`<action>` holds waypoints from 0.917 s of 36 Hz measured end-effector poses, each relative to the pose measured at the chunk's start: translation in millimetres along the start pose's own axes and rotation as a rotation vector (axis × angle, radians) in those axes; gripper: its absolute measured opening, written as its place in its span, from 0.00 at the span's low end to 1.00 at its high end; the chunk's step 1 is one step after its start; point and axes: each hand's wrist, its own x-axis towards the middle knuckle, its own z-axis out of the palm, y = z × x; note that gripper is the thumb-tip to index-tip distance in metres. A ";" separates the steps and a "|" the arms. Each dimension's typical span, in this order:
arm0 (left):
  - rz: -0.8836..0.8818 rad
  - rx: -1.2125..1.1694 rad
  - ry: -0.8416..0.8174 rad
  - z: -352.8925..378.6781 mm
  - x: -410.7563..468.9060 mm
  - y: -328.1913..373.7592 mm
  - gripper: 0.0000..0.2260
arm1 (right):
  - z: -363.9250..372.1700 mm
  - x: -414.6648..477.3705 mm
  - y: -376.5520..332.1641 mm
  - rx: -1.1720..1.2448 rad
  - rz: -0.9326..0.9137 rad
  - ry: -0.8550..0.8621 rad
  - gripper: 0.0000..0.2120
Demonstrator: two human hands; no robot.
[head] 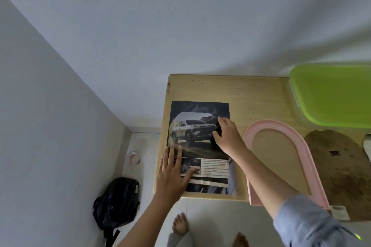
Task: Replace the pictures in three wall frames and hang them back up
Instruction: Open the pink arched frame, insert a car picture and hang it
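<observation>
A magazine page showing an off-road car [195, 126] lies on the left part of a light wooden table [251, 94]. My left hand [173, 174] rests flat on the page's lower left corner, fingers spread. The fingertips of my right hand [226, 136] press on the page's right edge beside the car picture. An empty pink arch-shaped frame [301, 146] lies to the right of the page, partly under my right forearm. Its brown backing board [341, 170] lies further right.
A green plastic lid or tray [333, 94] sits at the table's back right. On the floor to the left are a black bag [116, 202] and a small clear cup [134, 158]. My bare feet [180, 224] stand by the table's front edge. White walls meet at the corner.
</observation>
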 end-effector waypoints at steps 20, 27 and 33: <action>0.018 -0.005 0.039 14.3 3.9 -8.7 0.34 | -11.5 -0.8 3.6 0.444 0.176 0.041 0.19; 0.001 -0.031 0.028 13.3 2.9 -8.8 0.35 | -8.3 -28.4 6.0 0.606 0.164 -0.015 0.27; 0.002 0.016 0.023 1.3 2.7 -2.4 0.37 | -17.6 -33.5 1.3 0.681 0.148 -0.001 0.26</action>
